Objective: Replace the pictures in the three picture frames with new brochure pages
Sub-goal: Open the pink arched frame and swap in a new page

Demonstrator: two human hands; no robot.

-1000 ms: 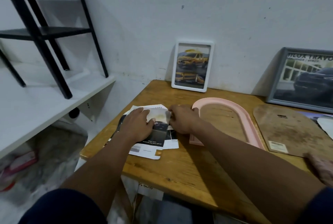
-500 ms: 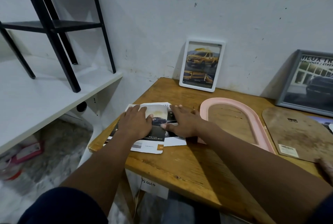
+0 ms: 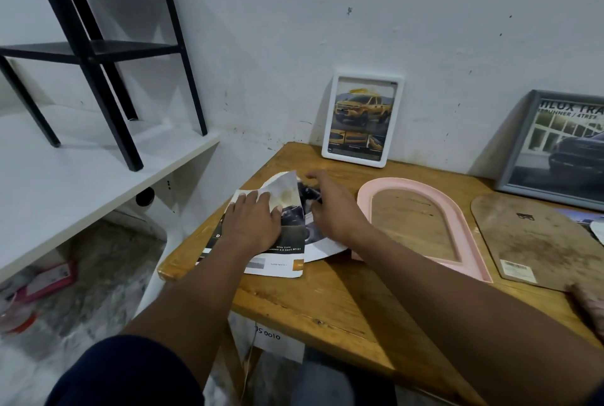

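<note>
We judge the job about two-thirds done. The white frame (image 3: 328, 118), at twelve o'clock from the hands, and the grey frame (image 3: 519, 144) at two o'clock both lean on the wall with glossy car pages behind their glazing. The pink frame (image 3: 367, 199), a smooth arch of moulded plastic, lies flat at three o'clock with only bare wood showing through its opening. Its backing board (image 3: 539, 242) lies off at three o'clock beyond it, a matte, scuffed brown fibreboard arch with a barcode sticker. What is left is to seat a page, refit the board and stand the frame. That page is under the hands at the wooden table's (image 3: 327, 301) nine o'clock edge. An arch-cut sheet (image 3: 282, 191), thin and shiny, curls up at its rounded top over a rectangular brochure page (image 3: 277, 263). The left hand (image 3: 251, 224) presses flat on the paper with straight fingers. The right hand (image 3: 330, 209) rests over the sheet, its fingers blurred, so we cannot tell whether it pinches.
</note>
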